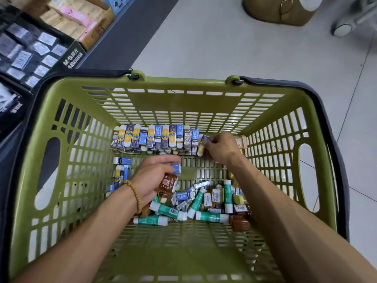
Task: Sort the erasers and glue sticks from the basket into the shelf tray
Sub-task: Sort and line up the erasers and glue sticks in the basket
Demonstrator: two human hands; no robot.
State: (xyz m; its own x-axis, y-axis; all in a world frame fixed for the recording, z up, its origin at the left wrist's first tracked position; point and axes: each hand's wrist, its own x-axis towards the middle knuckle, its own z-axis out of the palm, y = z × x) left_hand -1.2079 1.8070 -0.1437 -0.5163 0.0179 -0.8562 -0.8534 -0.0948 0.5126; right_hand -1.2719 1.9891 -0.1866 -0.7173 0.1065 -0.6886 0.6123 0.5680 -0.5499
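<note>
Both my hands are down inside the green plastic basket [67, 92]. A row of upright erasers [155, 137] in blue, yellow and grey sleeves lines its far wall. My right hand [221, 148] pinches a yellow-and-blue eraser [202, 145] at the right end of that row. My left hand [155, 176], with a bead bracelet on the wrist, holds a small blue eraser [175, 168] and a brown eraser [167, 183]. Beneath lies a loose heap of green-and-white glue sticks [167, 210], brown erasers [239, 223] and blue erasers.
A few blue erasers [122, 161] lie at the basket's left. Left of the basket are shelf trays with black-packaged stationery [30, 54] and a cardboard box [81, 23]. Grey floor tiles, a tan bag [279, 9] and a wheel [342, 29] lie beyond.
</note>
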